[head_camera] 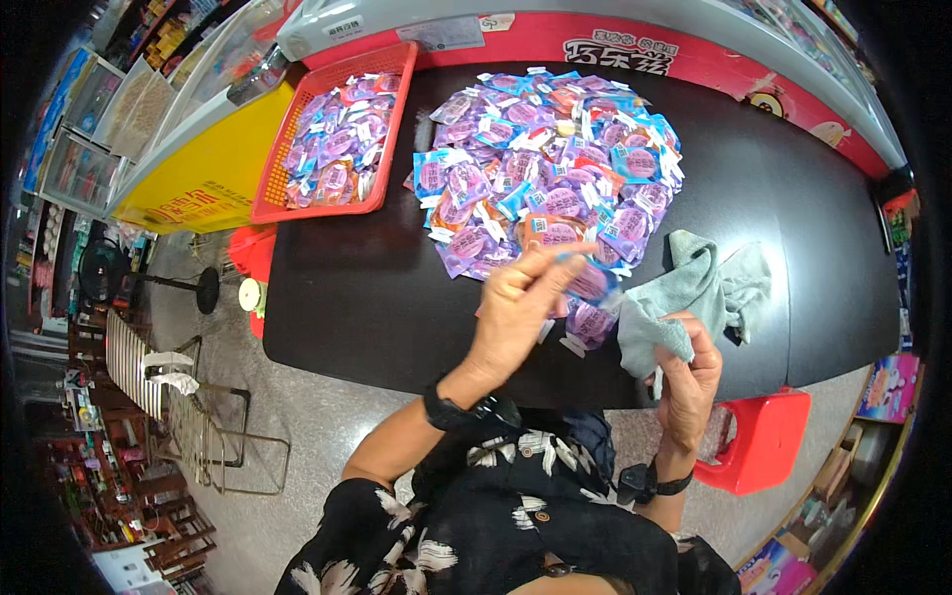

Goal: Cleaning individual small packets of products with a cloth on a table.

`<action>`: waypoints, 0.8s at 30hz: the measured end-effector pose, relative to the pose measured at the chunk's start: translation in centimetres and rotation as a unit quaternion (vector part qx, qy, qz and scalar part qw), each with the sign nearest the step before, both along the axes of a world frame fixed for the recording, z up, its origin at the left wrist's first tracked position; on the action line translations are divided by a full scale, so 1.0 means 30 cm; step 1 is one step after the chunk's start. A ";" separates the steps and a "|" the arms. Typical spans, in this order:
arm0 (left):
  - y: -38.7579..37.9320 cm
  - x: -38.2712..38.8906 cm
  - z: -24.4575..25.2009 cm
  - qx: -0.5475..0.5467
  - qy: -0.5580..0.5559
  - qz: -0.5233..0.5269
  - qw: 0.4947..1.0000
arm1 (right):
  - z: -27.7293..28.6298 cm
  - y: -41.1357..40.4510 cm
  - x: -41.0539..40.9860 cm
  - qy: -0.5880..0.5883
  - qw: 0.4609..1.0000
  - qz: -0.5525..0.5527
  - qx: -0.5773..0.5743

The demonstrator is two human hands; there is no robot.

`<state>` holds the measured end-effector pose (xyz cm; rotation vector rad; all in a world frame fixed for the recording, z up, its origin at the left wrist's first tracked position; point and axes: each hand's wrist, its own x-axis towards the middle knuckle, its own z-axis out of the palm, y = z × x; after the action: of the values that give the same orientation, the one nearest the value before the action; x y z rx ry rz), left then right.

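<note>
Between the thumb and fingers of my left hand (524, 305) is a small blue-and-purple plastic packet (591, 281), somewhat blurred. My right hand (686, 368) pinches a corner of a grey-green cloth (680, 290), whose far part lies on the black table (349, 297). The packet's right end comes close to the cloth; whether they touch I cannot tell. Beyond my hands spreads a wide heap of similar packets (558, 167), purple, blue and orange, many with white tabs. One purple packet (591, 325) lies at the heap's near edge, just below the held one.
A red plastic basket (392, 171) of similar packets stands at the table's back left. Chest freezers with a red front (520, 41) and a yellow side (216, 175) border the table. On the floor are a red stool (770, 442), a folding lounger (186, 424) and a fan (104, 268).
</note>
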<state>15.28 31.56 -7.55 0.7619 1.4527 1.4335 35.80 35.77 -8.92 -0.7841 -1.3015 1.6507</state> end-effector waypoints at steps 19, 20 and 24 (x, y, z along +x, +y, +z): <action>-0.019 -0.425 0.041 0.119 0.094 0.067 0.986 | -0.060 0.028 -0.006 -0.023 0.985 -0.152 -0.073; -0.023 -0.427 0.026 0.087 0.148 0.045 0.984 | -0.055 0.034 -0.012 -0.013 0.985 -0.158 -0.065; -0.018 -0.457 -0.015 -0.015 0.396 0.008 0.918 | -0.047 0.047 -0.024 0.017 0.980 -0.185 -0.065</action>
<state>1.58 31.03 -7.99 1.4156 2.0693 1.1450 35.07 37.18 -10.33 -1.0049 -0.9605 1.4502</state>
